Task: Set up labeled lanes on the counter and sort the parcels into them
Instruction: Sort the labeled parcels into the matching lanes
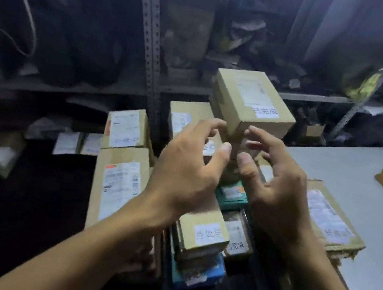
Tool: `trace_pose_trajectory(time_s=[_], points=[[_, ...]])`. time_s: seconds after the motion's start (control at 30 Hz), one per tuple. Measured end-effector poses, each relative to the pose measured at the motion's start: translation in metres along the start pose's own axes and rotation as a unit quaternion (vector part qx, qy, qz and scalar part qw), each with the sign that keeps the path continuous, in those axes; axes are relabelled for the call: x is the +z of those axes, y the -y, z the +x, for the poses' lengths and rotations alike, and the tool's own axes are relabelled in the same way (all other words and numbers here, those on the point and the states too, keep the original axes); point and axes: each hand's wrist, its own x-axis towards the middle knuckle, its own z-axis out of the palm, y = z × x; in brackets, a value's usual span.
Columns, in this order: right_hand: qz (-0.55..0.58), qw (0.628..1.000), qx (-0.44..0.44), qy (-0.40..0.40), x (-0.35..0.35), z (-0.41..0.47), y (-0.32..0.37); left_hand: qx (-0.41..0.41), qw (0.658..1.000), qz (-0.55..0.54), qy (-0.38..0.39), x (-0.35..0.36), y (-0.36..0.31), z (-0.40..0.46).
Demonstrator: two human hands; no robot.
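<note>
Head view, near to far: small cardboard parcel with a white handwritten label is lying atop a low stack at centre. Left hand and right hand are hovering above it, fingers spread and curled, gripping nothing. Just beyond the fingertips, a tall parcel stack is rising, its top box bearing a white label. Grey counter is stretching to the right, holding a flat parcel. Metal shelving is standing behind.
</note>
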Motion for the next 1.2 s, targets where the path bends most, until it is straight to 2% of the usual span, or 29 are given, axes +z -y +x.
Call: trace_pose_trajectory(time_s=[0.27, 0.47, 0.67, 0.9, 1.03, 1.2], points=[[0.023, 0.996, -0.025, 0.082, 0.16, 0.005, 0.13, -0.044, 0.997, -0.002, -0.07, -0.166, 0.113, -0.025], [0.069, 0.991, 0.037, 0.112, 0.306, -0.007, 0.204, -0.105, 0.99, 0.017, -0.097, -0.294, 0.226, -0.054], [0.073, 0.982, 0.079, 0.158, 0.44, -0.004, 0.241, -0.188, 0.974, 0.028, -0.122, -0.383, 0.329, -0.062], [0.128, 0.959, 0.161, 0.193, 0.59, 0.013, 0.233, -0.261, 0.951, 0.047, -0.161, -0.448, 0.478, -0.053], [0.124, 0.936, 0.237, 0.228, 0.674, 0.005, 0.196, -0.358, 0.922, -0.053, -0.14, -0.457, 0.575, -0.046], [0.106, 0.901, 0.314, 0.281, 0.768, -0.009, 0.145, -0.418, 0.894, -0.072, -0.143, -0.446, 0.673, -0.042]])
